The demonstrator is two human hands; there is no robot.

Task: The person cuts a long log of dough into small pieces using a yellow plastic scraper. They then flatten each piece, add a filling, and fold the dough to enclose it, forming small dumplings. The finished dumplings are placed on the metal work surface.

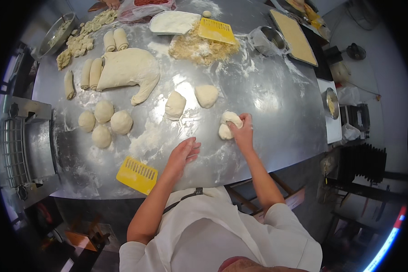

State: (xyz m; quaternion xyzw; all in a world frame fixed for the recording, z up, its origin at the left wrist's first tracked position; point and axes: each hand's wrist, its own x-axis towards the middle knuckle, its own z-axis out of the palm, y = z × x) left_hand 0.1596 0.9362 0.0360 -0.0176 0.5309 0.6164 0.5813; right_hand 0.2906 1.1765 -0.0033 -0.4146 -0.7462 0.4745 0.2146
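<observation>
My right hand (pixel 244 130) grips a soft piece of dough (pixel 231 119), folding part of it over on the steel table. My left hand (pixel 185 152) is apart from it, fingers stretched out and nothing in them, low over the floured surface. Two loose dough pieces, one (pixel 175 105) and another (pixel 206 96), lie just beyond my hands. To the left sits a cluster of several smooth round dough balls (pixel 104 111). A yellow slotted dough scraper (pixel 137 175) rests near the table's front edge, beside my left forearm.
A large dough slab (pixel 129 68) and several rolled dough logs (pixel 95 72) lie far left. At the back are a flour-filled scoop (pixel 174 22), a second yellow scraper (pixel 218 31), a crumbly flour mixture (pixel 199 50) and a plastic-wrapped metal container (pixel 269 40). A metal machine (pixel 25 140) stands at left.
</observation>
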